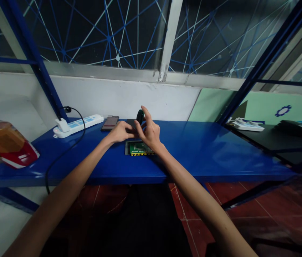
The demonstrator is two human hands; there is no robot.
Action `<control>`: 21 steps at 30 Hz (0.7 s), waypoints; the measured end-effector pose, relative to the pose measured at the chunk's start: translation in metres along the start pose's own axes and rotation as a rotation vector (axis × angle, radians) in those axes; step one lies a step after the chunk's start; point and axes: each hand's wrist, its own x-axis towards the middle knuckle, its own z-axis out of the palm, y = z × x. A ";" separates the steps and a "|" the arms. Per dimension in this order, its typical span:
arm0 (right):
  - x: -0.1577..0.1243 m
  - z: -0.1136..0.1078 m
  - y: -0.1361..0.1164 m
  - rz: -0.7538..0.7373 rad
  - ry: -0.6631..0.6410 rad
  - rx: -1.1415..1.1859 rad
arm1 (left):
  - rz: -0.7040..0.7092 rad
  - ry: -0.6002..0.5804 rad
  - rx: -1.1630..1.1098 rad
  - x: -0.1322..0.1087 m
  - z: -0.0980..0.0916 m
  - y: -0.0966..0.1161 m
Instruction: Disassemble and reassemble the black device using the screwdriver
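Note:
A green circuit board (138,147) with a row of yellow network ports along its near edge lies in a grey metal housing on the blue table. Just beyond it, my right hand (151,132) holds a screwdriver (140,116) upright by its dark handle, index finger raised beside the top. My left hand (120,132) reaches in from the left, thumb and fingers pinched together near the screwdriver's lower end. What they grip is hidden, as is the screwdriver's tip. A dark flat piece (131,122) shows partly behind the hands.
A phone (110,123) lies left of my hands, beside a white power strip (81,125) whose black cable (70,145) crosses the table and drops over the front edge. A bottle of amber liquid (5,139) stands far left. Blue frame posts (37,71) rise from the table.

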 end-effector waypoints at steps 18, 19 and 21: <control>0.001 -0.003 0.000 0.012 -0.005 -0.018 | 0.000 -0.084 0.000 0.000 -0.001 0.002; 0.001 -0.002 0.000 0.015 0.004 -0.017 | -0.003 -0.065 0.008 0.000 -0.001 0.002; 0.000 -0.001 -0.001 0.024 0.012 -0.016 | -0.015 -0.027 0.027 0.000 0.000 0.001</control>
